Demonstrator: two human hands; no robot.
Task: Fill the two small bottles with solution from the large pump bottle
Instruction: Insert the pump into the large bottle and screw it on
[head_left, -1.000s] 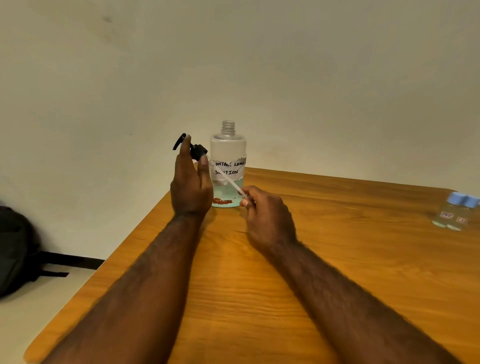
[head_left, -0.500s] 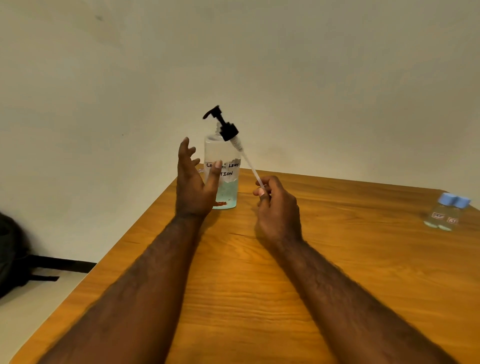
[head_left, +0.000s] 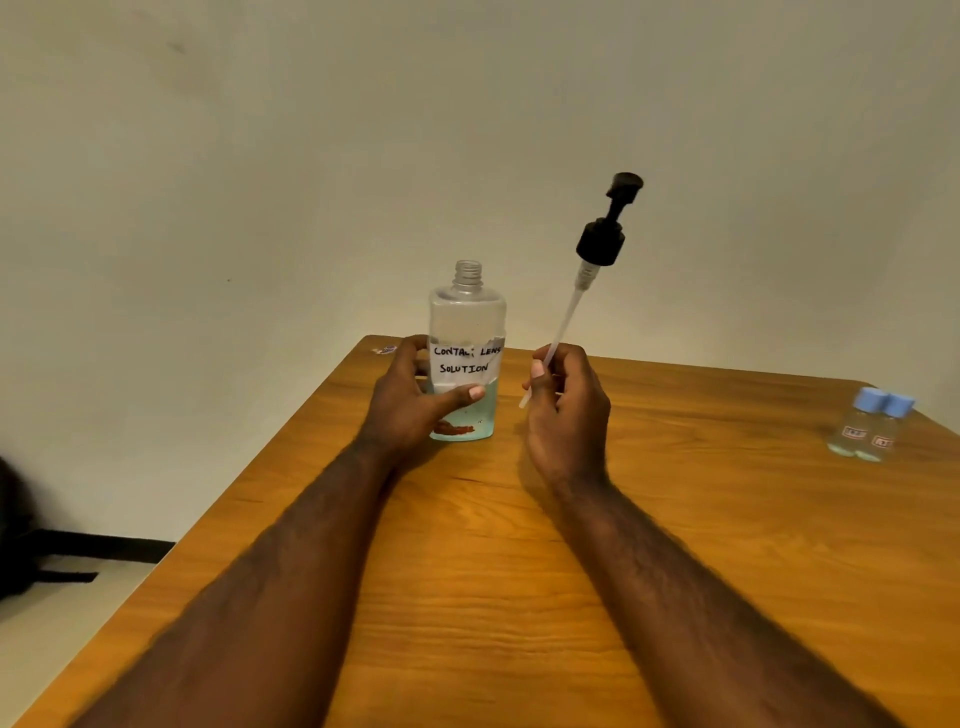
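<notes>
The large clear bottle (head_left: 466, 317), labelled "contact lens solution", stands uncapped on the wooden table (head_left: 519, 545) with a little bluish liquid at its bottom. My left hand (head_left: 410, 405) grips its lower part, thumb across the front. My right hand (head_left: 569, 410) pinches the white dip tube of the black pump head (head_left: 602, 241), holding it tilted in the air to the right of the bottle, pump end up. The two small bottles (head_left: 867, 426) with blue caps stand side by side at the table's far right.
A pale wall rises close behind the table's far edge. A black bag (head_left: 21, 540) with a strap lies on the floor to the left of the table. A small sticker (head_left: 385, 349) sits near the table's far left corner.
The pump went from my left hand to my right, which swung it from left of the bottle to upright on its right. My left hand let go and now grips the bottle.
</notes>
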